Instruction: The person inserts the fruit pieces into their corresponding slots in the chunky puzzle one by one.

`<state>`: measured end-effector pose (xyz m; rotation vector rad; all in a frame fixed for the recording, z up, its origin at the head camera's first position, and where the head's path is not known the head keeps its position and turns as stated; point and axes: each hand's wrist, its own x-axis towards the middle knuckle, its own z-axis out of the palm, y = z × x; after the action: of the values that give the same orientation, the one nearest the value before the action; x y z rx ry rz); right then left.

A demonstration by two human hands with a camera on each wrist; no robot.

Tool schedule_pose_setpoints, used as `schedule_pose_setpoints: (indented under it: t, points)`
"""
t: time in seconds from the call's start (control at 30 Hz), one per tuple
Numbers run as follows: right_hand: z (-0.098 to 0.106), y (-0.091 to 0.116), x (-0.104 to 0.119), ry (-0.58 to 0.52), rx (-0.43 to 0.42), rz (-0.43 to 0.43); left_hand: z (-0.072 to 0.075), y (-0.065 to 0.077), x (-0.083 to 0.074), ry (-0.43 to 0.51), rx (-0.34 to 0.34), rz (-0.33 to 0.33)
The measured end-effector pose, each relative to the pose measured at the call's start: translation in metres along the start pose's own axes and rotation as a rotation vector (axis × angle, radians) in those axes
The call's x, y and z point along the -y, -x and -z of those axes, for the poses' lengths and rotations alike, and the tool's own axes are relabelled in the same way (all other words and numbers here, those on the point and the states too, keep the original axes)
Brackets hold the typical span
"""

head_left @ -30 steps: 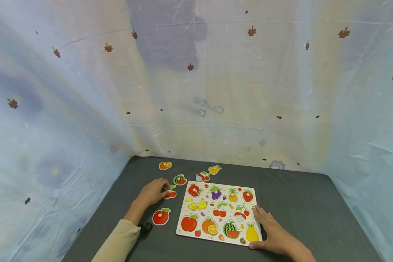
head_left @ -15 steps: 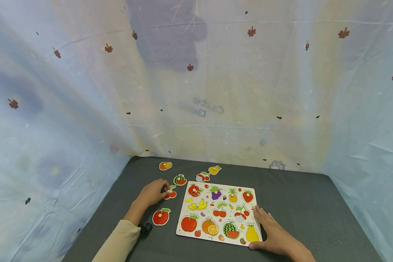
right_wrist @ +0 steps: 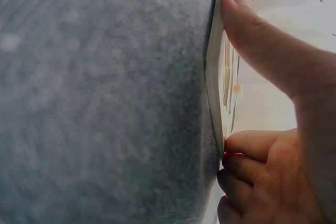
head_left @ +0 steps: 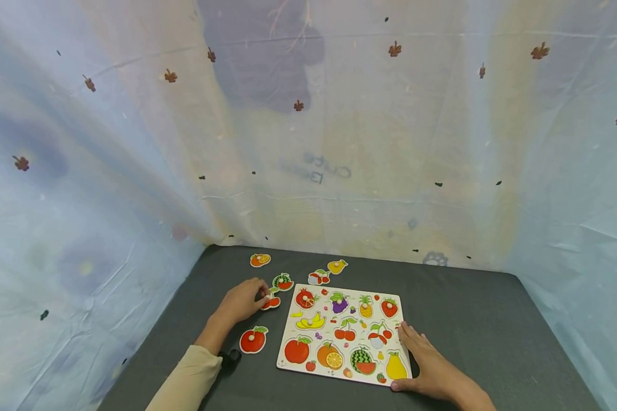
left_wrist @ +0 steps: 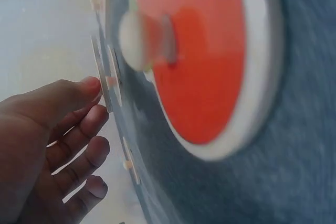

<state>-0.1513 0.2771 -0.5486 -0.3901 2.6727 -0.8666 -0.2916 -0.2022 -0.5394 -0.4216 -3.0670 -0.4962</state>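
Observation:
My left hand pinches a red cherry puzzle piece between thumb and fingertips, left of the board. In the left wrist view the piece appears edge-on at the thumb tip of the left hand. The white fruit puzzle board lies on the dark table. Along its right edge rests my right hand, fingers stretched out, thumb on the near right corner. The right wrist view shows the right hand's thumb on the board's edge. An apple piece with a knob lies below the left hand.
Beyond the left hand lie a watermelon piece and an orange piece. Behind the board are another cherry-like piece and a pear piece. A patterned curtain surrounds the grey-black table at back and sides.
The left hand's cherry piece has shifted slightly right and away from me, now close by the watermelon piece. The right hand and board have stayed put.

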Motion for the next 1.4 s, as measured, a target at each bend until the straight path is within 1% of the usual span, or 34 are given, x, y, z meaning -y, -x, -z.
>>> schedule_pose_setpoints:
  t: [0.17, 0.3, 0.4, 0.57, 0.87, 1.2, 1.4]
  points:
    - [0.000, 0.000, 0.000, -0.005, -0.004, 0.002, 0.002, -0.001, -0.011, -0.008, -0.024, -0.048]
    - [-0.001, 0.000, -0.002, -0.010, -0.009, 0.017, 0.002, -0.002, -0.021, -0.015, -0.039, -0.073]
    - [-0.002, 0.000, -0.004, -0.013, -0.010, 0.026, 0.002, -0.002, -0.029, -0.003, -0.039, -0.094]
    - [-0.003, -0.001, -0.006, -0.004, -0.011, 0.027, 0.000, -0.001, -0.039, -0.008, -0.043, -0.151]
    - [-0.002, -0.001, -0.004, -0.005, -0.007, 0.021, -0.006, -0.003, -0.057, -0.012, -0.017, -0.211]
    - [-0.003, -0.003, -0.006, 0.001, -0.006, 0.018, -0.010, -0.001, -0.080, 0.019, 0.000, -0.282]
    - [-0.001, -0.002, -0.004, -0.003, -0.002, 0.024, -0.016, -0.002, -0.091, 0.033, 0.011, -0.300]
